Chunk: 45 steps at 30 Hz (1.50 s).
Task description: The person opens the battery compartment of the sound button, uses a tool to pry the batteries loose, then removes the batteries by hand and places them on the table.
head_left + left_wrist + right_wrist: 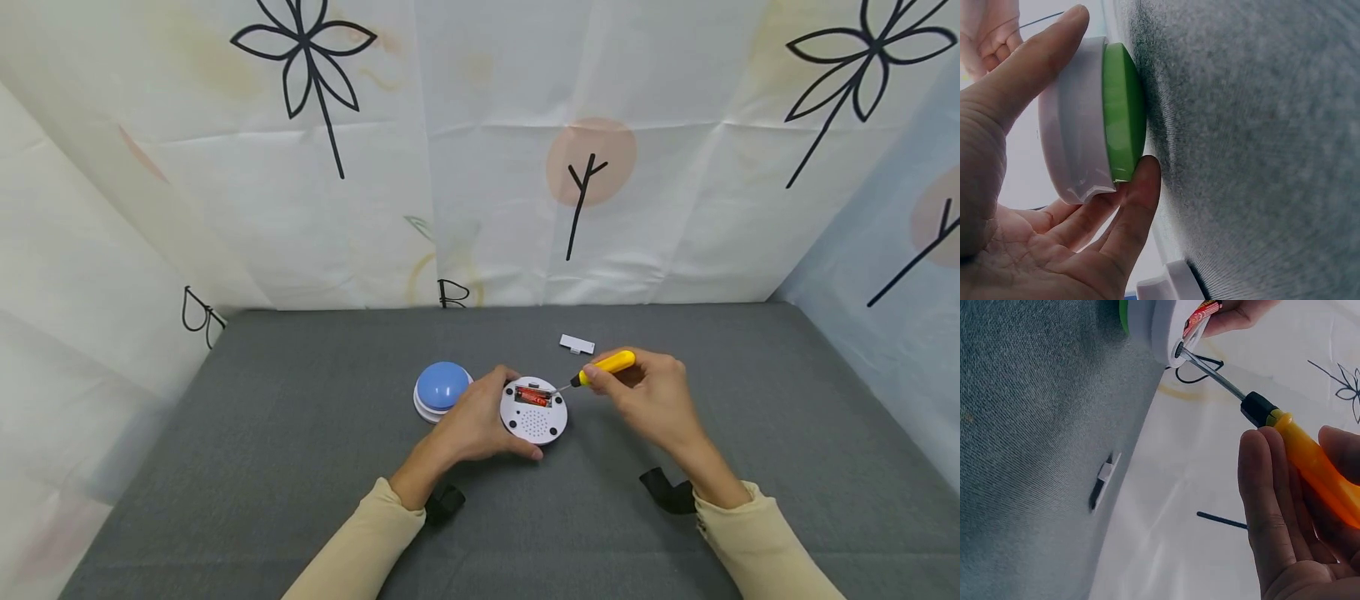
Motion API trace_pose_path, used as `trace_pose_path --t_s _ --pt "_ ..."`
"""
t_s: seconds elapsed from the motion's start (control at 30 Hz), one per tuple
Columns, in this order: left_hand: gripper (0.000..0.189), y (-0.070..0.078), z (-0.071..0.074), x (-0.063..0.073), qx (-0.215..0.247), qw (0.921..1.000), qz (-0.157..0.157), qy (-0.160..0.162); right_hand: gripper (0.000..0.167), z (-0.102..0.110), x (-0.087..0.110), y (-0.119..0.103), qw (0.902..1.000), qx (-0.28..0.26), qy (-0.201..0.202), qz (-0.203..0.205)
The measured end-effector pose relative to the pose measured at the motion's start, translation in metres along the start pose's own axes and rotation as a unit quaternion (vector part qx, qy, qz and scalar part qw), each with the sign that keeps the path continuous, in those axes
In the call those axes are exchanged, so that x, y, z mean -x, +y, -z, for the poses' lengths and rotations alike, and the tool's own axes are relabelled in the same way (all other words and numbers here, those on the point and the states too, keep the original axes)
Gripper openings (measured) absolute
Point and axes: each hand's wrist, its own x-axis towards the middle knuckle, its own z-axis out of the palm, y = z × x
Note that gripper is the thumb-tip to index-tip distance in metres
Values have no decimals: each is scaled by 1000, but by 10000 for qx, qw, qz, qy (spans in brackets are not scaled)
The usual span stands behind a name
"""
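A white round push-button (535, 427) lies dome-down, its green dome (1124, 112) turned toward the table. My left hand (474, 423) grips it around the side, thumb on one edge and fingers on the other. Its battery compartment faces up, uncovered, with red batteries (533, 397) inside. Between thumb and fingers, my right hand (658, 402) holds a screwdriver (1310, 456) with a yellow handle and black collar. The metal shaft slants down to the button's back, its tip right at the compartment's edge beside a dark round spot.
Left of my left hand stands a second button with a blue dome (442, 386) on a white base. A small white battery cover (577, 343) lies farther back on the grey table (315, 433). White and pale blue patterned cloth (495, 208) hangs behind and at the sides.
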Motion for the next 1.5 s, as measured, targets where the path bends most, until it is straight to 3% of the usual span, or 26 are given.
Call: trace_pose_path --t_s 0.17,0.3,0.47,0.7,0.87,1.0,1.13,1.23,1.5 --pt "94 -2 0 0 15 10000 -19 26 17 3 -4 10 9928 -962 -205 -679" --pt "95 -3 0 -1 42 10000 -1 47 27 6 -5 18 9774 -1741 -335 -1153" --pt "97 -3 0 -1 73 9998 161 23 28 7 -8 27 9566 -2502 -371 -1450" --pt "97 -3 0 -1 26 9995 320 18 18 7 -9 33 9395 -2910 -388 -1763" --pt "97 -3 0 0 8 9995 319 61 5 7 -8 35 9194 -3354 -427 -2009" --pt "97 -3 0 0 4 9992 383 72 6 8 -7 37 9063 -3605 -464 -2159" --pt "96 -2 0 0 41 9990 425 115 5 8 -7 37 9050 -3618 -472 -2185" --pt "95 -2 0 0 37 9990 410 154 5 9 -8 36 9110 -3499 -470 -2133" --pt "94 -1 -1 1 100 9993 332 168 24 16 -9 32 9272 -3119 -459 -2023"
